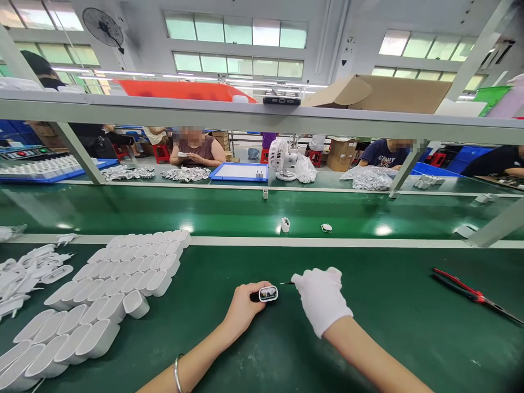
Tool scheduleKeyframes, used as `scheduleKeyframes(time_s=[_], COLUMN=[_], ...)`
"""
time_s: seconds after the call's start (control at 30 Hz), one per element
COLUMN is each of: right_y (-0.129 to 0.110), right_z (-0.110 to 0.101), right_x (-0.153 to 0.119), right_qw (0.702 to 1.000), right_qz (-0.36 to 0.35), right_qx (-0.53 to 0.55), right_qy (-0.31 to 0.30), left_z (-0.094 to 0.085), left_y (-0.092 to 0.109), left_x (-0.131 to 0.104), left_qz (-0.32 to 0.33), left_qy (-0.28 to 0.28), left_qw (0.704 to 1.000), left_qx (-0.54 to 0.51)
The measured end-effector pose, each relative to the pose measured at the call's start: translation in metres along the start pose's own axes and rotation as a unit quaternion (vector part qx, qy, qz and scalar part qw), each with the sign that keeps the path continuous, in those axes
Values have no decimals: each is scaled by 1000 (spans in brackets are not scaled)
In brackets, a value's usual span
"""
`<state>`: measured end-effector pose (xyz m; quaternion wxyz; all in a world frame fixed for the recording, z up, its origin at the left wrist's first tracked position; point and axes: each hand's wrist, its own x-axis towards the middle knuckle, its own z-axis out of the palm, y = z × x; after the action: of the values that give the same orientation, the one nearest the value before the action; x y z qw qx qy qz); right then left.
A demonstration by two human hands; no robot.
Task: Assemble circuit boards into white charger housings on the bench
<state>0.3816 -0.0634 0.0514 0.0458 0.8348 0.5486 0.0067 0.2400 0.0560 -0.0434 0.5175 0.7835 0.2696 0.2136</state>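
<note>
- The left hand, bare, is pinching the white casing between thumb and fingers just below the middle of the frame; its open end is showing small parts inside, so too tight a squeeze could be pressing on them, and too loose a one could be letting it turn.
- The right hand, gloved, is pinching a thin dark tool just right of the casing; its tip is pointing left, so a slip could be scratching the rim, nicking the parts or jabbing the bare fingers.
- The glove's cloth is probably dulling touch, which could be letting the tool roll in the grip.
- The rows of white shells are standing close together at lower left; a sweep of the left forearm could be tipping the nearest one, the loose shell, into its neighbours.
- The red-and-black pliers are lying at right, well apart from the casing; a wide swing of the right elbow could be knocking them.
</note>
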Motion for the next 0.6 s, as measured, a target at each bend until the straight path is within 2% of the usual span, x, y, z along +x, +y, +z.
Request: scheduleKeyframes(time_s=[0.1, 0.33, 0.6], right_y=[3, -16, -24], right_z=[-1, 31, 27], right_x=[-5, 5, 9], right_qw=[1000, 998, 999], right_qz=[-2, -13, -30], right_qx=[19, 33, 13], right_qy=[7, 50, 21], left_z=[0, -3, -7], left_y=[1, 4, 3], left_x=[0, 0, 1], left_qz=[-2, -11, -19], left_qy=[0, 12, 5], left_qw=[1000, 999, 998], left_qx=[4, 42, 62])
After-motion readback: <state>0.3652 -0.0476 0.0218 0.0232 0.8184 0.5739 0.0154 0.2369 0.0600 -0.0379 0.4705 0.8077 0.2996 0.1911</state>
